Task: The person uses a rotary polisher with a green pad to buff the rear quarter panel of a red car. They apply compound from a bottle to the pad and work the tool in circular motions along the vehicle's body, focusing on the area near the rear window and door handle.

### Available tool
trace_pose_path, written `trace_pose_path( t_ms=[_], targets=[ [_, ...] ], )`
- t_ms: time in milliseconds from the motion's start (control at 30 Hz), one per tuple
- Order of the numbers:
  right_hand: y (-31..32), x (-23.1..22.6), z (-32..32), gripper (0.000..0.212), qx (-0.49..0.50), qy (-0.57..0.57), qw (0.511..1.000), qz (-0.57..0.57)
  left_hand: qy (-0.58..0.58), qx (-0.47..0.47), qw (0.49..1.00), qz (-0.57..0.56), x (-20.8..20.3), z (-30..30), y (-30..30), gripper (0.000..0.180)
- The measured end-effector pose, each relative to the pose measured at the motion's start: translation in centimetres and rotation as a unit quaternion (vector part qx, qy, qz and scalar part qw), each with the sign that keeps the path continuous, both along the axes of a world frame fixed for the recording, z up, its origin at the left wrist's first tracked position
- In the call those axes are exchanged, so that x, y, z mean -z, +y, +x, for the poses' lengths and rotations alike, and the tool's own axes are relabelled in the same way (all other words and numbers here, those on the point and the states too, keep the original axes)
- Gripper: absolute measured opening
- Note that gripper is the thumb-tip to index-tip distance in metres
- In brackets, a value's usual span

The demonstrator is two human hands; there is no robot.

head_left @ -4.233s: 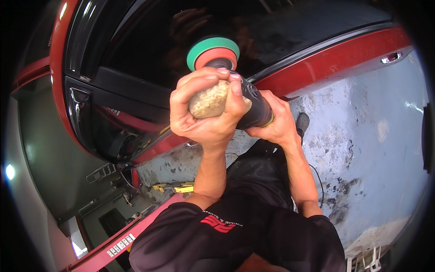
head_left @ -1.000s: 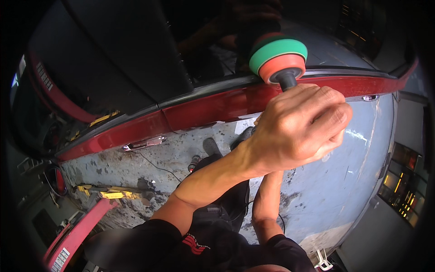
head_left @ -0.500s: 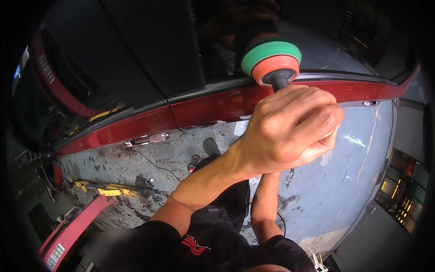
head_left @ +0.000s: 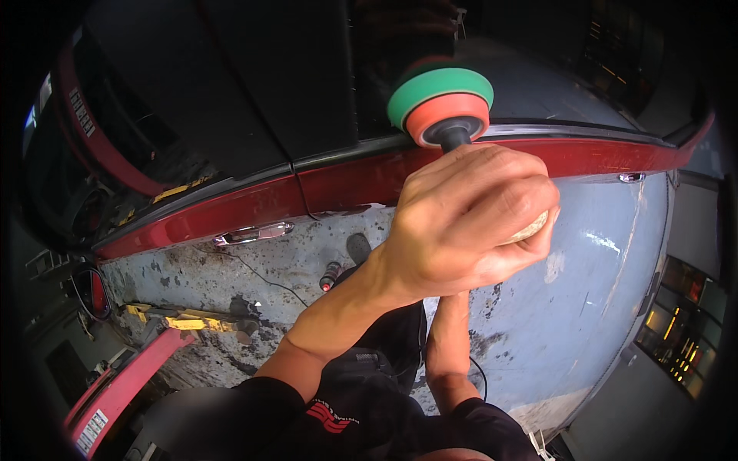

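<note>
Left hand (head_left: 473, 215) wraps round a polisher (head_left: 456, 138), apparently steadying its green pad (head_left: 440, 86), frame's upper centre; right hand hidden, grip unclear.

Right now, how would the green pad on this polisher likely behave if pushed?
The green pad would probably squash a little, since its thick, matte edge looks like foam. The orange part behind it looks denser, so may yield less. Against the mirror-like dark surface, the pad could slip sideways easily.
</note>
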State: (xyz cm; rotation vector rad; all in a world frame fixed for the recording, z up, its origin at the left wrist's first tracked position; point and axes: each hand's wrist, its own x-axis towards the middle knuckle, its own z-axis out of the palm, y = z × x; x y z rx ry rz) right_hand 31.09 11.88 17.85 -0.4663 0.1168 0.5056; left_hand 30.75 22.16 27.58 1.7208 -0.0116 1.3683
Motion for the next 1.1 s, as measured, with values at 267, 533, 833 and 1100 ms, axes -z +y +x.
trace_pose_path(
  t_ms=[267, 533, 833, 1100],
  targets=[
    [0.3, 2.3, -1.0, 0.067, -0.058, -0.056, 0.984, -0.157, 0.006, -0.009, 1.000, 0.021, 0.3, -1.1, 1.1, 0.039],
    [0.1, 1.2, -2.1, 0.068, -0.092, 0.045, 0.991, -0.091, -0.006, -0.012, 1.000, -0.005, 0.4, -1.2, 0.9, 0.035],
    [2.0, -3.1, -1.4, 0.067, -0.083, 0.113, 0.986, 0.092, -0.006, -0.010, 1.000, -0.001, -0.5, -1.1, 1.2, 0.035],
    [0.9, -1.6, -0.4, 0.067, -0.136, -0.039, 0.986, -0.088, -0.011, -0.009, 1.000, 0.007, -1.7, -0.7, 1.7, 0.036]
  ],
)
